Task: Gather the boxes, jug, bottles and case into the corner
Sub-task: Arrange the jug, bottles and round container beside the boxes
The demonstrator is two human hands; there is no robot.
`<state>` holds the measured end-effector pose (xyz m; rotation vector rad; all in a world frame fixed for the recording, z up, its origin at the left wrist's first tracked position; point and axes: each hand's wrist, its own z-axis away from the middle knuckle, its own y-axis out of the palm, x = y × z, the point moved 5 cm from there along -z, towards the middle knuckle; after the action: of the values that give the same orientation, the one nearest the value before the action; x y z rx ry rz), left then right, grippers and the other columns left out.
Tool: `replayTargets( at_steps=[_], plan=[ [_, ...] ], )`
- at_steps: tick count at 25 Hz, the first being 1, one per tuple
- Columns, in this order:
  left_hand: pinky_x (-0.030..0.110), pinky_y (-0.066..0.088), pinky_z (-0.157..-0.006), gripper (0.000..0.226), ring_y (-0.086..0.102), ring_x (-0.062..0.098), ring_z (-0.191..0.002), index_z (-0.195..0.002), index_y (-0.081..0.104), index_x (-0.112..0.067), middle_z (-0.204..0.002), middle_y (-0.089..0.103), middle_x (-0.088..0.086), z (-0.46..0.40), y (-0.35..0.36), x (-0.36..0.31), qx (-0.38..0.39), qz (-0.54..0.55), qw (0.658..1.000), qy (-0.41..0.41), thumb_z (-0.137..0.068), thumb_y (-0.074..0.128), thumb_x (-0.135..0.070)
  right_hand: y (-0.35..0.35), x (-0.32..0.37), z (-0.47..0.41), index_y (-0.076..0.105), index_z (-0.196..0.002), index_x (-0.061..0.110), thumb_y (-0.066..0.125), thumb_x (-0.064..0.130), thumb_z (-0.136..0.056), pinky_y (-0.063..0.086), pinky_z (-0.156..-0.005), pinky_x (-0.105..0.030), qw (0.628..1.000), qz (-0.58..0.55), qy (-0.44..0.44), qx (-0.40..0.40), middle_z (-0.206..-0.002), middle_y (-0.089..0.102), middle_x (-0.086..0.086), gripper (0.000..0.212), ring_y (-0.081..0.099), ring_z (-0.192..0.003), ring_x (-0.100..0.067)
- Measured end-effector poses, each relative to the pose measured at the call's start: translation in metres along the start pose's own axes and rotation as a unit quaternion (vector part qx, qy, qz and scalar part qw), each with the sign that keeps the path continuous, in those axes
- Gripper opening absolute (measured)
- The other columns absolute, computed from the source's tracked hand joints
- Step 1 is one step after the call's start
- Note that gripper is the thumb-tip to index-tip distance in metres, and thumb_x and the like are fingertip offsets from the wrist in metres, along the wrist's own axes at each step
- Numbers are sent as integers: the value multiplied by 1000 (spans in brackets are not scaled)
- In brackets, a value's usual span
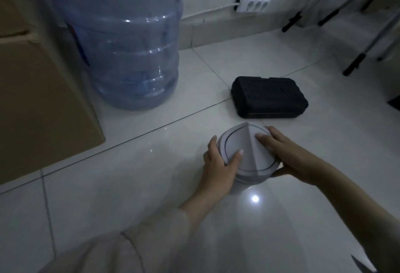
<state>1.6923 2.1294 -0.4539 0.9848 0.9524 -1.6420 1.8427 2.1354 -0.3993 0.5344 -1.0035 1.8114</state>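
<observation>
A round white container with a swing lid (244, 149) stands on the tiled floor in front of me. My left hand (218, 162) grips its left rim, thumb on the lid. My right hand (283, 153) holds its right side, fingers lying across the lid. A black plastic case (268, 97) lies flat on the floor just beyond it. A large clear blue water jug (129, 41) stands upright at the back left, beside a tall cardboard box (39, 91) at the left edge.
A white power strip (253, 4) with its cable runs along the skirting at the back wall. Metal rack legs with black feet (355, 65) stand at the back right. Glossy floor tiles (129, 175) stretch between the box and me.
</observation>
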Motion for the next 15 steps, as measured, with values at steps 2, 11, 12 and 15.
replayTargets(
  at_steps=[2, 11, 12, 15],
  plan=[
    [39, 39, -105, 67, 41, 23, -127, -142, 20, -25, -145, 34, 6, -5, -1, 1, -10, 25, 1000, 1, -87, 54, -43, 3, -4, -3, 43, -120, 39, 48, 48, -90, 57, -76, -52, 998, -67, 11, 7, -115, 50, -2, 32, 57, -102, -29],
    [33, 44, -86, 34, 48, -5, -87, -111, 23, -26, -98, 43, -21, 57, -174, 21, -293, 115, 949, 38, -91, 51, -25, 165, 102, -23, 46, -121, 38, 43, 36, -95, 49, -84, -63, 974, -106, -71, 187, -117, 49, 7, 26, 49, -110, -25],
    [38, 46, -87, 31, 49, -1, -86, -110, 23, -25, -97, 43, -19, 72, -205, 31, -343, 120, 931, 26, -92, 49, -24, 199, 117, -19, 44, -122, 39, 43, 35, -95, 50, -83, -63, 964, -103, -82, 231, -117, 48, 9, 28, 48, -110, -23],
    [43, 47, -88, 26, 51, 16, -96, -109, 24, -24, -101, 45, -8, 123, -284, 62, -464, 124, 877, -1, -93, 45, -24, 300, 150, -1, 38, -127, 39, 42, 33, -96, 53, -80, -59, 931, -77, -103, 341, -112, 46, 13, 32, 48, -104, -19]
  ],
)
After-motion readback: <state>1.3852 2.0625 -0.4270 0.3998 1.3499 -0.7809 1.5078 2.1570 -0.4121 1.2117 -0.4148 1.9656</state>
